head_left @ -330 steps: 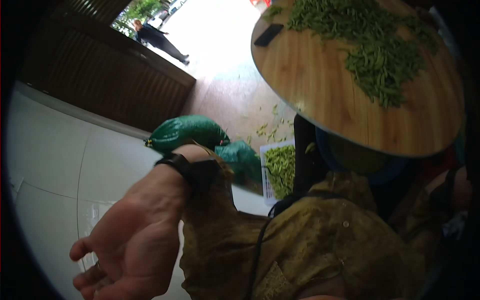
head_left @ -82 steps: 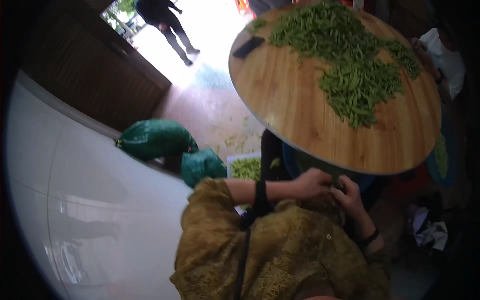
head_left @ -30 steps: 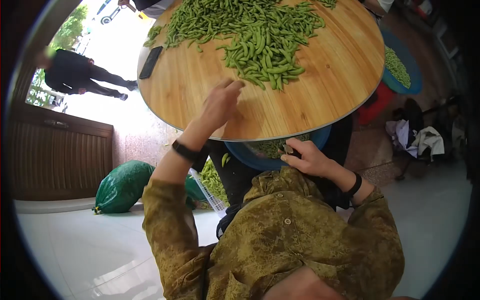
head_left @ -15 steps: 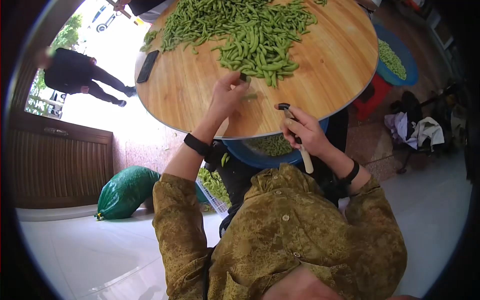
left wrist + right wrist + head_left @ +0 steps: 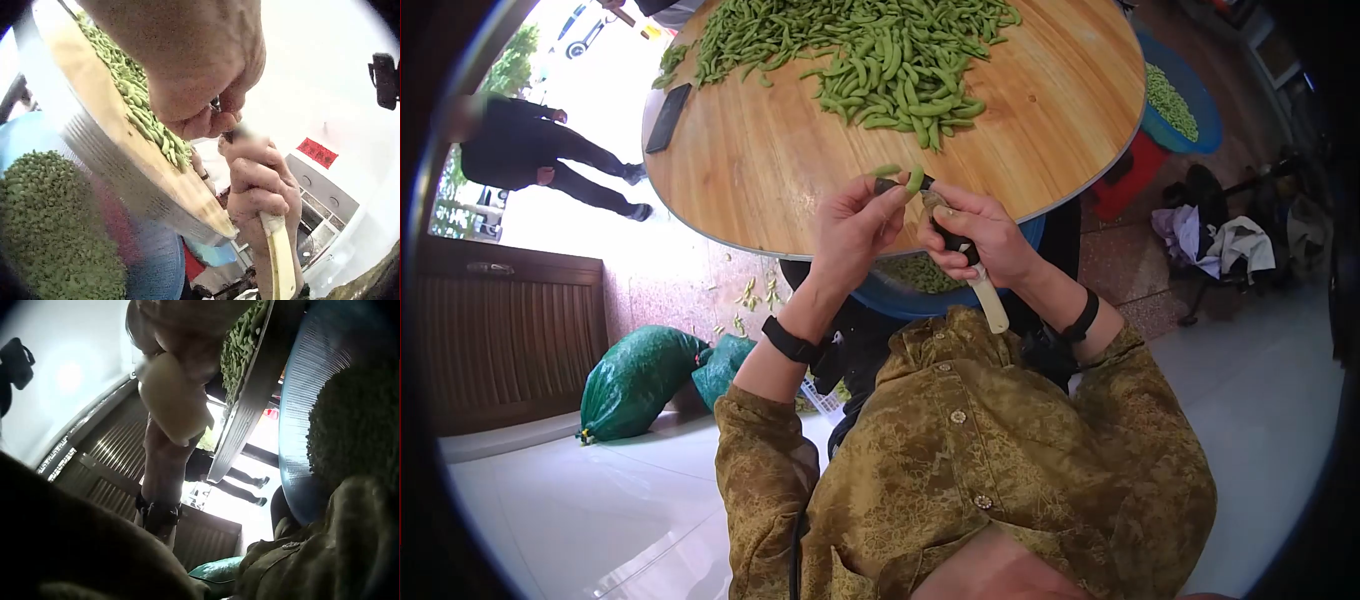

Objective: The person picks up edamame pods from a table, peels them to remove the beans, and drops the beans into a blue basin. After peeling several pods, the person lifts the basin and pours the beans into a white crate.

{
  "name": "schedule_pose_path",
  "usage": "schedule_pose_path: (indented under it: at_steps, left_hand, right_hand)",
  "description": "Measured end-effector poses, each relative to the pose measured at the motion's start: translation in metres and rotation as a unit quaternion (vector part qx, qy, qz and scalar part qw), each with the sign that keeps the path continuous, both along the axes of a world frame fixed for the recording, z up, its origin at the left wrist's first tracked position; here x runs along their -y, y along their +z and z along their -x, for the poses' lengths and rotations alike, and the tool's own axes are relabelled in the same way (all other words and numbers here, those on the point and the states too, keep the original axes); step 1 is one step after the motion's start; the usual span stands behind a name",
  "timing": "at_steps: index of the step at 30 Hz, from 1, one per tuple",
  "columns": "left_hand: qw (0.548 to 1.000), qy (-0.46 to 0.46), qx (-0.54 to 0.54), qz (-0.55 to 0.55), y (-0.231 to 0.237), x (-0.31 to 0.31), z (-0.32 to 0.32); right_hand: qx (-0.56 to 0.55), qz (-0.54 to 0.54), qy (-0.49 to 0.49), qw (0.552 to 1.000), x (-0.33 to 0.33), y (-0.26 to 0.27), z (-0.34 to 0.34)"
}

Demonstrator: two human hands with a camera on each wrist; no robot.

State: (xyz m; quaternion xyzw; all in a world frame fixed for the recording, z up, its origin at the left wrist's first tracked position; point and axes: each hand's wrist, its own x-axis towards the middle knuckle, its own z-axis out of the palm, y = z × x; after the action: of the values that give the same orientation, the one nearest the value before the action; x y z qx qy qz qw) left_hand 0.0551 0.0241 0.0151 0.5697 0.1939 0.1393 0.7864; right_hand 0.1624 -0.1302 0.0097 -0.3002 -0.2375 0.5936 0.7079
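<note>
In the head view my left hand [image 5: 852, 228] pinches a green edamame pod [image 5: 915, 180] between thumb and fingers near the table's front edge. Close beside it, my right hand [image 5: 988, 238] grips a tool with a cream handle [image 5: 992, 308], whose short grey metal end [image 5: 936, 203] points at the pod. Black coverings show on fingertips of both hands. One more pod [image 5: 886, 170] lies on the round wooden table [image 5: 1040, 120] just past the left hand, in front of a large pod pile [image 5: 900, 75]. The handle [image 5: 281, 256] hangs below the curled right fingers in the left wrist view.
A blue basin [image 5: 156, 269] of shelled beans sits beneath the table edge. Another blue basin [image 5: 1208, 130] stands right, by a red stool [image 5: 1128, 185]. A phone [image 5: 668, 118] lies on the table's left. Green sacks [image 5: 645, 380] are on the floor; a person [image 5: 505, 150] stands outside.
The right hand has come up from the table edge with the tool and moved left to the left hand. The left hand has lowered from the pile and now holds a pod.
</note>
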Motion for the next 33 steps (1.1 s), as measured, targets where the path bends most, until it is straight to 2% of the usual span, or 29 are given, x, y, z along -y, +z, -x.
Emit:
schedule_pose_path:
  at_steps: [7,10,14,16,17,18,19,20,22,23,25,26,27,28,29,30,31,33]
  left_hand:
    - [0.998,0.019,0.046,-0.025,-0.011,0.006,0.006]
    - [0.995,0.023,0.098,-0.011,-0.017,0.008,0.003]
    - [0.994,0.033,0.099,-0.031,-0.017,0.012,0.000]
    - [0.997,0.032,0.071,0.031,-0.016,0.010,-0.003]
    - [0.996,0.033,0.071,0.031,-0.015,0.008,-0.003]
    - [0.984,-0.024,0.085,0.157,-0.013,0.006,-0.003]
    - [0.952,-0.080,0.098,0.279,-0.012,0.005,-0.002]
    - [0.952,-0.080,0.100,0.276,-0.014,0.004,-0.003]
    - [0.905,-0.101,0.109,0.399,-0.019,0.006,-0.004]
    - [0.905,-0.101,0.109,0.398,-0.018,0.006,-0.004]
    - [0.977,-0.062,0.043,0.198,-0.015,0.005,-0.006]
    - [0.978,-0.059,0.045,0.194,-0.017,0.004,-0.005]
    - [0.989,-0.039,0.066,-0.123,-0.020,0.002,-0.002]
    - [0.897,-0.008,0.078,-0.435,-0.016,-0.003,0.002]
    - [0.851,-0.024,0.045,-0.523,0.000,0.002,0.005]
    - [0.806,-0.016,0.082,-0.586,0.003,0.006,0.009]
    - [0.713,0.034,0.150,-0.684,-0.005,0.007,0.010]
    - [0.677,0.028,0.121,-0.725,-0.005,0.015,0.019]
  right_hand:
    - [-0.002,0.004,-0.001,1.000,0.000,-0.002,0.002]
    - [-0.016,0.013,-0.030,0.999,0.002,-0.002,0.007]
    - [0.001,0.030,-0.058,0.998,0.001,0.000,0.008]
    - [-0.001,0.032,-0.061,0.998,0.000,0.000,0.003]
    - [-0.057,0.006,-0.028,0.998,0.001,0.001,0.000]
    - [-0.114,-0.020,0.004,0.993,0.002,0.001,-0.001]
    - [-0.114,-0.021,0.005,0.993,0.002,0.001,-0.002]
    - [-0.123,-0.025,0.014,0.992,0.002,0.000,-0.003]
    - [-0.133,-0.030,0.024,0.990,0.001,-0.002,-0.005]
    - [-0.145,-0.019,0.025,0.989,0.001,-0.004,-0.007]
    - [-0.156,-0.009,0.027,0.987,0.003,-0.004,-0.008]
    - [-0.154,0.026,0.018,0.987,0.005,0.000,-0.007]
    - [-0.153,0.057,0.011,0.987,0.005,0.002,-0.005]
    - [-0.161,0.064,0.020,0.985,0.005,-0.004,-0.006]
    - [-0.165,0.067,0.035,0.983,0.005,-0.013,-0.006]
    - [-0.192,0.064,0.044,0.978,0.005,-0.015,-0.003]
    - [-0.199,0.066,0.055,0.976,0.007,-0.022,-0.003]
    - [-0.206,0.103,0.033,0.973,0.012,-0.021,0.001]
